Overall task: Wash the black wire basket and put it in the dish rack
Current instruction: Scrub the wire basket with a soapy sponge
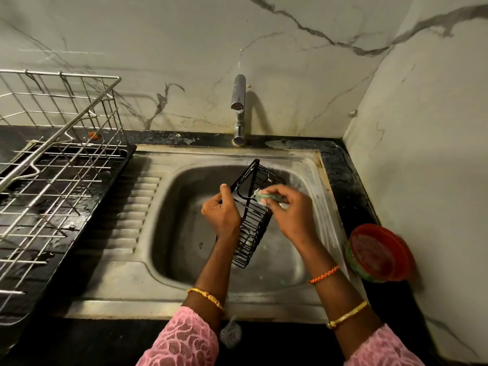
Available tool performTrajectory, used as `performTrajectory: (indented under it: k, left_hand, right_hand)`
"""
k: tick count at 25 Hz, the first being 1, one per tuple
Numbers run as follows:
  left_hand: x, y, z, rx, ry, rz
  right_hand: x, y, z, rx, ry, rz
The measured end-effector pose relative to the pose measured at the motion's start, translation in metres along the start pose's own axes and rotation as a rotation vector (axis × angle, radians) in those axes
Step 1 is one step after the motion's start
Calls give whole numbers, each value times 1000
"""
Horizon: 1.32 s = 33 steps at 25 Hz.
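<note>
Black wire basket (pixel 248 220) hangs tilted over the steel sink (pixel 148 196) bowl, gripped by the left hand (pixel 223 211); the right hand (pixel 293 210) pinches a green scrubber (pixel 265 198) against its wires. Left of the sink stands the dish rack (pixel 52 165).

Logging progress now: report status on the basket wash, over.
Left hand gripping the black wire basket over the sink. Right hand scrubbing it with a green sponge. Tap off, dish rack empty, nothing in the way.
</note>
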State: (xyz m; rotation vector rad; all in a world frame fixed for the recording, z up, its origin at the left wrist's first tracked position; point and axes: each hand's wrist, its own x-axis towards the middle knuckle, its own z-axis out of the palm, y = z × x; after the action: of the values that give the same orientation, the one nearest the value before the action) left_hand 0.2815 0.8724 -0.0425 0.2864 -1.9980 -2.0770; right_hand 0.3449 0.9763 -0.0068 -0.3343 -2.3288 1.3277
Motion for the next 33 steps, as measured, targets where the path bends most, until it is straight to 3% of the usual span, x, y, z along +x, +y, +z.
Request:
performTrajectory:
  k: [5, 12, 15, 18, 22, 25, 30, 33]
  left_hand:
    - [-5, 2, 1, -6, -51, 27]
    - [2, 4, 2, -71, 15, 10]
    - [1, 3, -2, -65, 31, 28]
    - [10, 5, -6, 28, -131, 25]
    - [33, 27, 0, 289, -430, -132]
    - [34, 41, 4, 298, -396, -178]
    - [28, 39, -3, 240, -364, -164]
    - [21, 34, -2, 259, -399, -143]
  right_hand:
    - [16, -1, -1, 14, -18, 67]
    - [4, -6, -5, -122, -51, 34]
    - [13, -3, -12, -148, -161, 122]
    - [23, -3, -8, -170, -214, 167]
    - [29, -4, -3, -146, -160, 150]
    - [17, 0, -3, -4, -113, 117]
    - [-9, 33, -5, 149, 212, 197]
    - [18, 17, 0, 75, 159, 116]
